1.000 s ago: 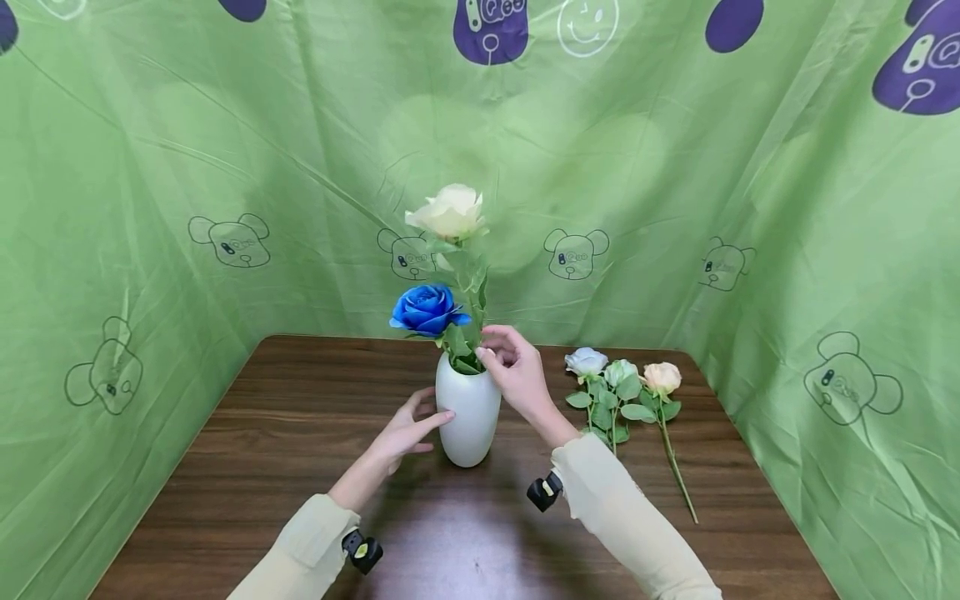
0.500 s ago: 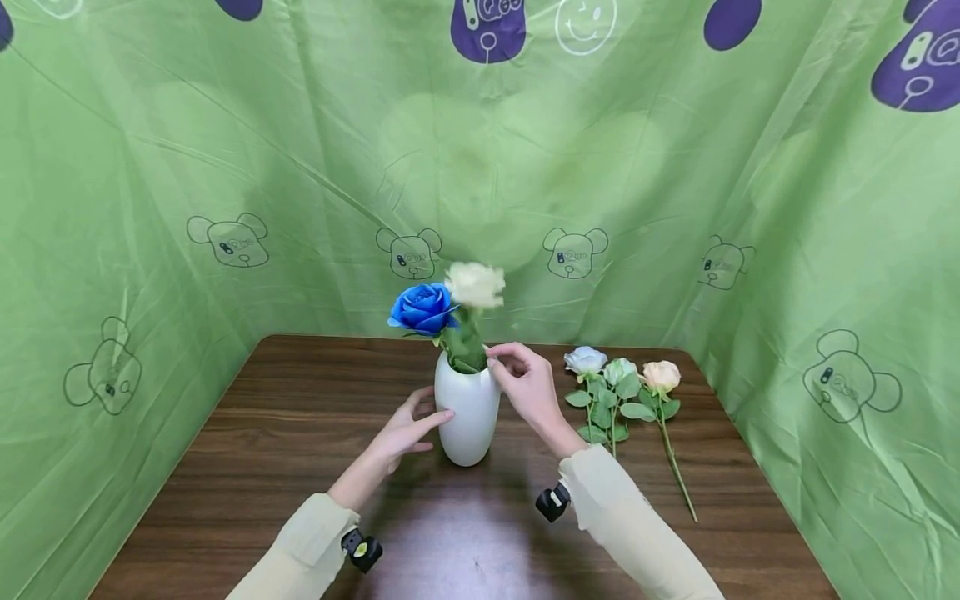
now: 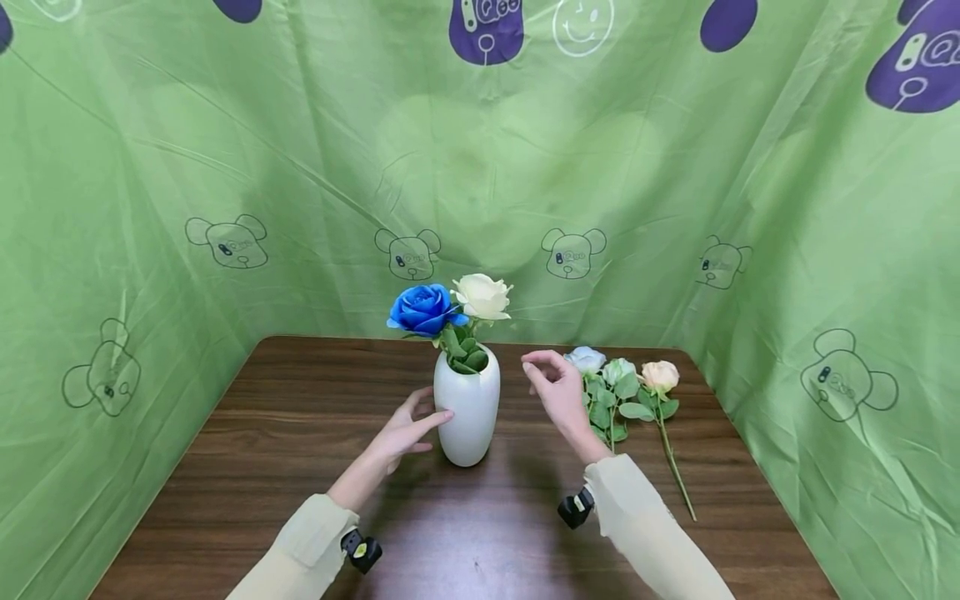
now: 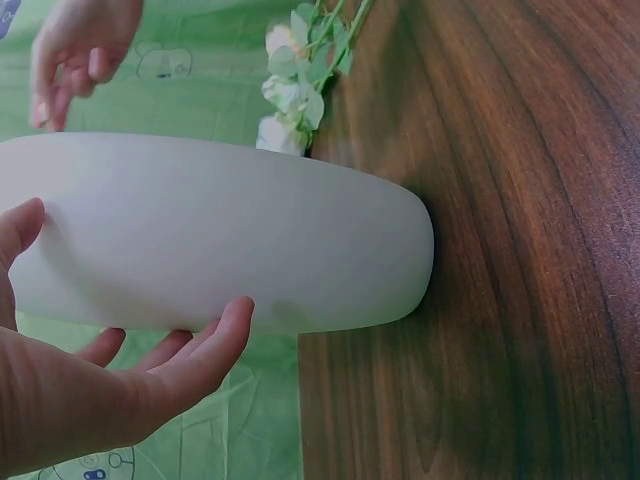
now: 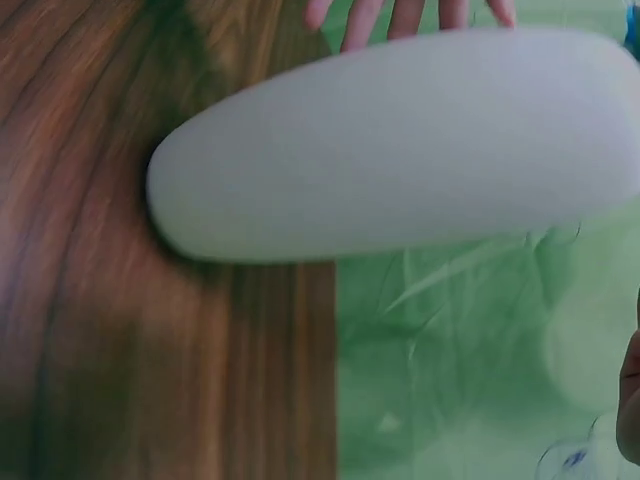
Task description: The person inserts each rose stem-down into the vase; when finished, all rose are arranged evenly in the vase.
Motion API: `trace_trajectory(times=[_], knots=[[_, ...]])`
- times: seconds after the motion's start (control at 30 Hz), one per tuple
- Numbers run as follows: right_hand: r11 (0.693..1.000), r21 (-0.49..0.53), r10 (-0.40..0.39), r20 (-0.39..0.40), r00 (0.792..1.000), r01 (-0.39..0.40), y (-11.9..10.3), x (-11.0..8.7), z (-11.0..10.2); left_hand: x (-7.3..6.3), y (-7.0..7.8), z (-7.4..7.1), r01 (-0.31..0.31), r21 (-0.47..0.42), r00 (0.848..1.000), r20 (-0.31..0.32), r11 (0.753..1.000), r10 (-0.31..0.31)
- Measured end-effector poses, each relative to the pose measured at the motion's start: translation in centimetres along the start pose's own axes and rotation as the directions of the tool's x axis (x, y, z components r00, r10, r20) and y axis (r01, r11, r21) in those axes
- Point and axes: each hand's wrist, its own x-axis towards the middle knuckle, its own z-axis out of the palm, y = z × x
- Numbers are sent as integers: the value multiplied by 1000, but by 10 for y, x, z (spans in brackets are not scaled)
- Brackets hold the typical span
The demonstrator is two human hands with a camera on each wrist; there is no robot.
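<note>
A white vase stands upright on the table, holding a blue rose and a cream-white rose; their lower stems are hidden inside. My left hand is at the vase's left side, its thumb lying over the front and its fingers spread behind. In the left wrist view those fingers reach along the vase's lower edge, relaxed. To the right of the vase and apart from it, my right hand hangs with loosely bent fingers and nothing in them.
On the table's right side lie a pale blue rose, a pale green-white rose and a peach rose, with leafy stems. Green printed cloth surrounds the brown wooden table at the back and sides.
The cream-white rose has dropped lower into the vase beside the blue one. My right hand has let go of it and moved right. The left hand stays in place.
</note>
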Motion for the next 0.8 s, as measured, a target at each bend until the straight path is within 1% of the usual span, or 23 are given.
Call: trace_trajectory(times=[0.1, 0.17, 0.2, 0.23, 0.3, 0.33, 0.4, 0.43, 0.5, 0.57, 0.6, 0.63, 0.67, 0.7, 0.77, 0.8], knots=[[1000, 1, 31, -24, 999, -31, 9, -6, -13, 4, -5, -2, -3, -2, 1000, 2, 1000, 3], [998, 11, 59, -46, 997, -59, 26, -10, -23, 9, -12, -3, -3, -6, 1000, 0, 1000, 3], [997, 28, 75, -52, 996, -74, 37, -12, -29, 11, -15, -4, -1, -7, 1000, -2, 1000, 1], [995, 57, 80, -55, 995, -77, 54, -14, -36, 14, -18, -5, 0, -6, 1000, -4, 1000, 0], [992, 77, 105, -77, 992, -99, 92, -19, -51, 18, -24, -6, 3, -5, 1000, -8, 1000, -3], [987, 72, 153, -96, 983, -147, 88, -22, -57, 19, -25, -6, 4, -3, 1000, -12, 1000, -4], [980, 60, 196, -135, 971, -189, 123, -26, -72, 20, -27, -7, 5, 1, 1000, -15, 1000, -5], [975, 47, 221, -162, 962, -216, 140, -27, -78, 20, -27, -7, 5, 2, 1000, -16, 1000, -5], [956, 41, 294, -207, 933, -292, 154, -30, -90, 20, -28, -7, 3, 3, 1000, -18, 1000, -3], [929, 50, 366, -257, 894, -366, 155, -33, -98, 20, -28, -7, 5, 4, 1000, -18, 1000, -5], [913, 82, 407, -269, 873, -401, 150, -35, -101, 21, -28, -7, 6, 3, 1000, -17, 1000, -6], [897, 112, 441, -282, 852, -427, 140, -36, -103, 21, -27, -7, 7, 3, 1000, -18, 1000, -7], [880, 119, 474, -298, 829, -460, 127, -38, -103, 21, -27, -7, 6, 4, 1000, -16, 1000, -6], [856, 136, 514, -315, 798, -498, 116, -39, -104, 21, -27, -7, 6, 4, 1000, -15, 1000, -6], [815, 120, 571, -337, 749, -567, 94, -43, -103, 21, -27, -7, 10, 3, 1000, -16, 1000, -10], [794, 112, 596, -341, 728, -597, 87, -45, -103, 21, -27, -7, 6, 6, 1000, -14, 1000, -6]])
